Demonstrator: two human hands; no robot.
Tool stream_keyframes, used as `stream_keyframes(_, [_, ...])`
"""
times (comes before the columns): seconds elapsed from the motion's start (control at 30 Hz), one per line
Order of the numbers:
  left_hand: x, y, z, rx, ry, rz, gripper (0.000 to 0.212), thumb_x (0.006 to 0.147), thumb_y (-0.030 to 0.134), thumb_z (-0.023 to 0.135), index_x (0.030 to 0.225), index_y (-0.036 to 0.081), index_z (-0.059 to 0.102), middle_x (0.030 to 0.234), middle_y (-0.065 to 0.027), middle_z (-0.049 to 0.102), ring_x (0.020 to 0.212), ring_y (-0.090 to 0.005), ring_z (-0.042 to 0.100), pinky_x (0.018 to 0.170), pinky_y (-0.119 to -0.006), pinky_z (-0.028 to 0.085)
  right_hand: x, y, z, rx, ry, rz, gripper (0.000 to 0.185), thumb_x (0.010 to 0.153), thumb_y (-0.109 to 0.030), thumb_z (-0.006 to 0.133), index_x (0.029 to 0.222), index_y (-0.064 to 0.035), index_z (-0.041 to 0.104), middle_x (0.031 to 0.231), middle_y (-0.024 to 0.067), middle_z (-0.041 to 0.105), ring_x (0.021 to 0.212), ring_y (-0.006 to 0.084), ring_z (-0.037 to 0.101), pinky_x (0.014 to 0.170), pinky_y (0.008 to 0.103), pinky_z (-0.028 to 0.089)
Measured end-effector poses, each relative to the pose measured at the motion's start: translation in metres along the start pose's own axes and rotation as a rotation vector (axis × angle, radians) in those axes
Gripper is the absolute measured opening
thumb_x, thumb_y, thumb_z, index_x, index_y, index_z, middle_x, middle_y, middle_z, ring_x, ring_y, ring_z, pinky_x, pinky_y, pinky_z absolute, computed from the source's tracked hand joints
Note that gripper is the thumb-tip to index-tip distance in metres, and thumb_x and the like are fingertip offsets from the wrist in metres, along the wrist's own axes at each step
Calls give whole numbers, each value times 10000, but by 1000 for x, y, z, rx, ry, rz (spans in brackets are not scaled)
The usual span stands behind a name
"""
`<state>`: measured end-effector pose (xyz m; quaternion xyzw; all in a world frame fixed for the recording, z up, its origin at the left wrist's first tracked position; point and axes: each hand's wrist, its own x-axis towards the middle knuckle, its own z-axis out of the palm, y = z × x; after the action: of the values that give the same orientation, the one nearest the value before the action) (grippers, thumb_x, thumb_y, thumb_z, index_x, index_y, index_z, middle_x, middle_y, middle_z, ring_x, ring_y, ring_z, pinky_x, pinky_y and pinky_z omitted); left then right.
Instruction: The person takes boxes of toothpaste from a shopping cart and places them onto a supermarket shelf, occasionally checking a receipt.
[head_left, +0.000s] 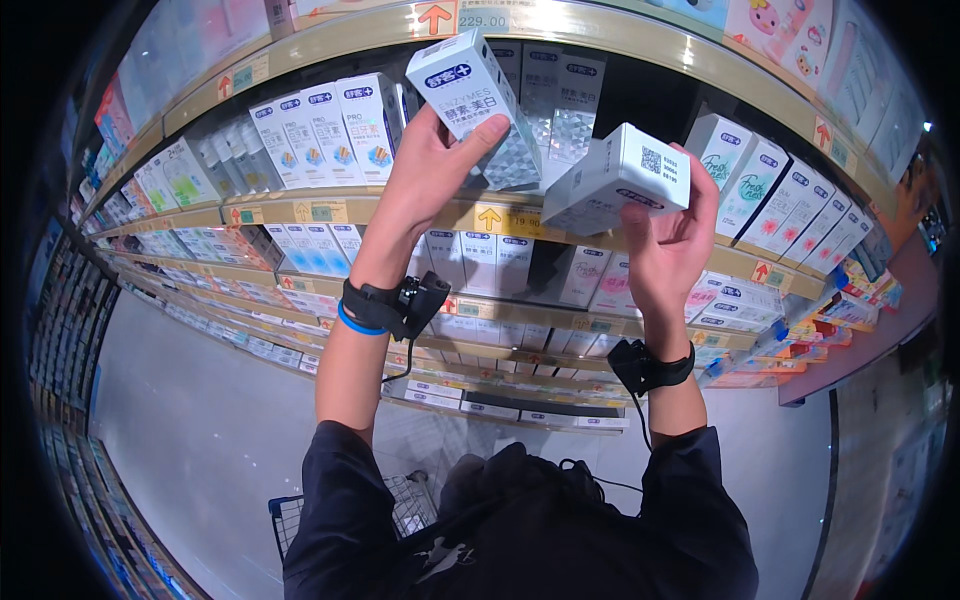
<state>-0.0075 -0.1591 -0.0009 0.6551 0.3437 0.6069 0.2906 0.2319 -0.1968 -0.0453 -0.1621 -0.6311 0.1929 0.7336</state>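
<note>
My left hand (450, 154) grips a white and silver toothpaste carton (480, 112), tilted, its printed front facing me, in front of the upper shelf. In my right hand (671, 232) is a similar white and grey carton (619, 184), lying tipped so that its end with a printed code faces me. The two cartons are apart. Between and behind them, silver-patterned cartons (574, 112) stand on the shelf. Both my wrists carry black strapped devices with cables.
Rows of white cartons (322, 135) stand left on the same shelf, more cartons (772, 187) on the right. Shelf edges with price tags (510, 219) run across, with further stocked shelves below. A wire shopping cart (409, 502) stands at lower left, beside my body.
</note>
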Motion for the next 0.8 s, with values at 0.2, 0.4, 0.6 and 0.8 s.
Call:
stream_keyframes(0.2, [29,-19,0,189,-71,9,453,885,241,806,1205,-26,628,1090,-127,736,984,-187,695,860,-323,549,29,16,19,-11,-94,0,675,876,-76,800,1422,-8,407,1364,139,514,1287,239,533,1094,392,464])
stream_keyframes(0.4, [48,-46,-11,139,-116,-15,607,841,147,841,1306,-35,497,1183,-161,694,1078,-218,676,934,-348,536,50,38,28,46,-110,30,650,887,-60,783,1418,4,415,1358,141,505,1300,239,511,1120,401,465])
stream_keyframes(0.6, [64,-58,-18,372,-52,-49,595,885,255,794,1265,-79,481,1213,-254,660,1134,-321,663,958,-384,520,59,59,44,-19,-105,164,577,913,-14,732,1403,15,428,1312,149,551,1193,203,589,1041,351,518])
stream_keyframes(0.8, [64,-62,-18,575,-26,-133,517,956,271,675,1255,-95,466,1271,-347,576,1209,-465,586,1000,-448,483,64,70,46,-196,-118,220,542,921,-64,738,1368,20,444,1243,149,602,1119,187,626,975,323,540])
